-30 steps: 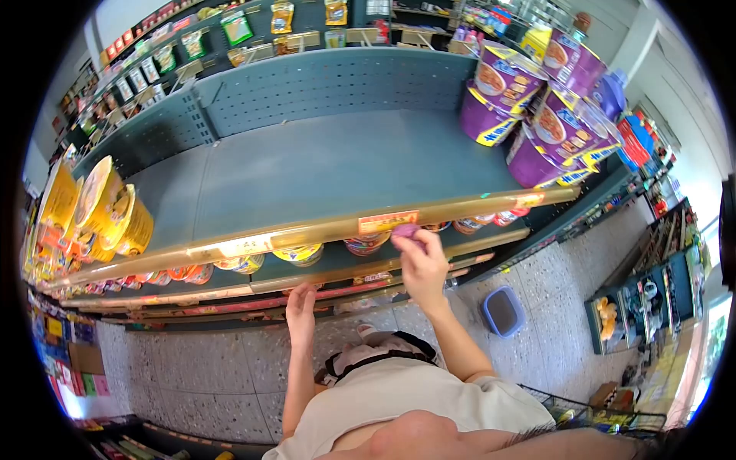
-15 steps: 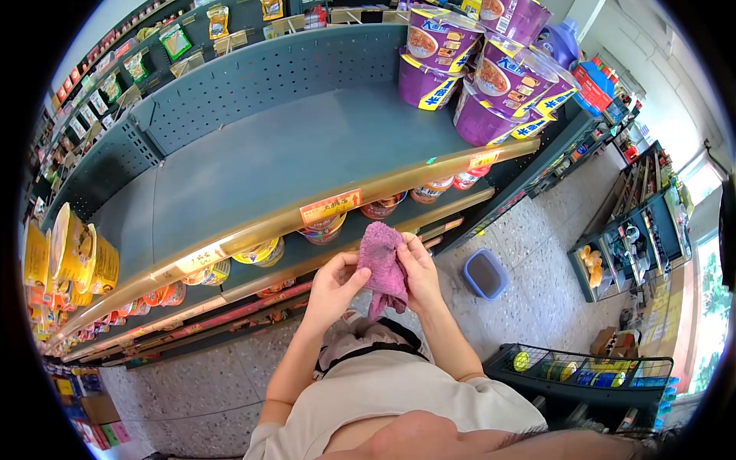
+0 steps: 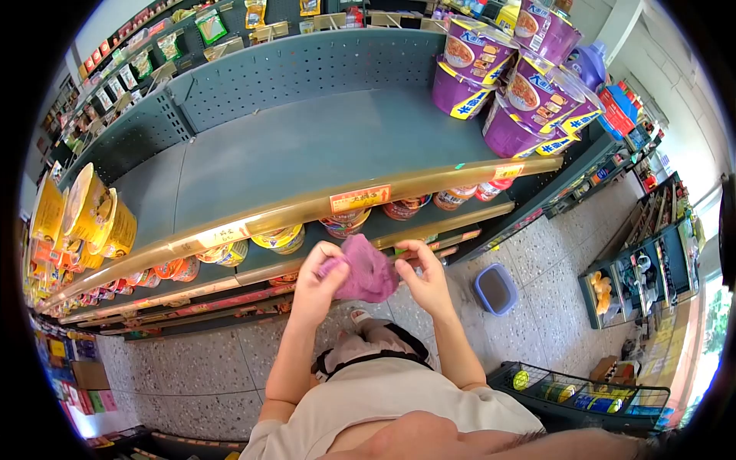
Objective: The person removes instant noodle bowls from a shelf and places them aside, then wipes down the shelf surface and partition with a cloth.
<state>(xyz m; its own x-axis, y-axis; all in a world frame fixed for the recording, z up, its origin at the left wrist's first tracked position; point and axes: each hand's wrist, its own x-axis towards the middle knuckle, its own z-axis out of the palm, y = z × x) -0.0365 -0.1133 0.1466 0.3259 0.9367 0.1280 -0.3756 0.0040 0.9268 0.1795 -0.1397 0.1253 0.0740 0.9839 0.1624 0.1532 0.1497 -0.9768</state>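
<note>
A crumpled purple cloth is held up in front of my body, below the shelf edge. My left hand is closed around its left side, fingers curled over a bunched part. My right hand is at the cloth's right edge, thumb and forefinger apart. Whether the thumb touches the fabric is hard to make out. Just beyond both hands runs the shelf's gold-coloured front rail, with a red-and-yellow price label on it.
Purple noodle tubs are stacked at the shelf's right end, yellow tubs at its left. More tubs line the lower shelf. A blue bin with dark contents stands on the floor to my right, near a black wire rack.
The cloth has been turned and bunched leftward into my left hand. My right hand has loosened from it and its fingers have parted. The view has shifted slightly left.
</note>
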